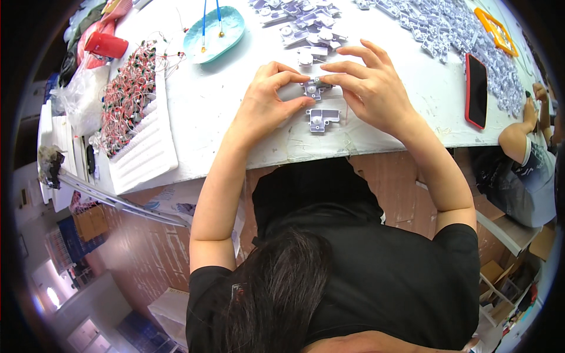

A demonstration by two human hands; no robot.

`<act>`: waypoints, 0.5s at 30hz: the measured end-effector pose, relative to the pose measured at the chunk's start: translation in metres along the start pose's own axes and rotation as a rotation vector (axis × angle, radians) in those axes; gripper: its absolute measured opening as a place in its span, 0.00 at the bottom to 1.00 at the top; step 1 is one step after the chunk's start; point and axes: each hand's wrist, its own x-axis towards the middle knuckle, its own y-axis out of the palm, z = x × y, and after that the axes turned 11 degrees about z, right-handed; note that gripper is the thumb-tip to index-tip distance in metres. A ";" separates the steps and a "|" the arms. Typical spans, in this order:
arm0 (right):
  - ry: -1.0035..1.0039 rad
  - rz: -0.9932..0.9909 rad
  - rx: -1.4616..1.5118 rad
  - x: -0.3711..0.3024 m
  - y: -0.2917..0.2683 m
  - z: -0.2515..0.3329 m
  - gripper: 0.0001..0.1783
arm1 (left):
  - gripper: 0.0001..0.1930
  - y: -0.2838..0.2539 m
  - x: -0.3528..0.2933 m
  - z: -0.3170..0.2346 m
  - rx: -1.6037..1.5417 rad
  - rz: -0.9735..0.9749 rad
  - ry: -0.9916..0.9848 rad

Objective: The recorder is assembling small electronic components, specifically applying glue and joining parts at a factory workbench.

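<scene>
Here's left hand (268, 97), narrow grip pinching pale grey housing (312, 91) between both hands, near tabletop (212, 112) front edge; right hand (375, 88) fingertips close on housing's right, grip closure can't tell; second housing (316, 119) just nearer person; red-edged phone (476, 91) far right!

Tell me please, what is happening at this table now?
A person in black has a small grey housing between thumb and forefinger of the left hand; the right hand is at its other side. A similar casing lies just nearer the person. Red-and-white wired parts are heaped at the left, and more grey pieces lie beyond the hands.
</scene>
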 end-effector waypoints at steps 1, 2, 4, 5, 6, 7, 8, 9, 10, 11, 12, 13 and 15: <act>-0.001 0.001 0.000 -0.001 0.001 0.000 0.10 | 0.19 0.000 0.000 0.000 -0.001 -0.001 -0.001; -0.008 0.015 -0.002 -0.003 0.003 0.000 0.10 | 0.19 0.000 0.000 0.000 0.005 0.001 0.003; -0.015 0.031 -0.003 -0.004 0.003 0.001 0.11 | 0.19 0.000 0.000 -0.001 0.009 0.004 0.005; -0.010 0.035 0.006 -0.003 0.003 0.003 0.11 | 0.19 0.000 0.000 -0.002 0.004 0.002 0.005; -0.005 0.039 0.015 -0.003 0.002 0.005 0.10 | 0.19 0.000 0.000 -0.002 -0.002 0.000 0.006; -0.005 0.042 0.016 -0.003 0.001 0.007 0.10 | 0.19 0.000 -0.001 -0.002 -0.004 0.001 0.004; 0.003 0.050 0.019 -0.003 0.001 0.009 0.10 | 0.19 0.000 -0.002 -0.001 -0.005 0.002 0.003; 0.009 0.057 0.020 -0.003 0.000 0.009 0.11 | 0.19 0.000 -0.002 -0.001 -0.006 0.002 0.004; 0.009 0.059 0.018 -0.003 0.000 0.009 0.11 | 0.19 0.000 -0.001 -0.001 -0.008 0.000 0.005; 0.009 0.058 0.019 -0.004 0.000 0.009 0.10 | 0.19 0.000 -0.001 -0.001 0.000 0.000 0.007; 0.010 0.055 0.019 -0.004 0.000 0.009 0.10 | 0.18 0.000 -0.001 -0.002 0.010 -0.001 0.009; 0.009 0.053 0.016 -0.004 0.000 0.008 0.10 | 0.18 0.000 -0.001 -0.002 0.011 -0.003 0.011; 0.005 0.053 0.001 -0.005 -0.001 0.006 0.10 | 0.20 0.000 0.000 -0.003 0.029 0.006 0.016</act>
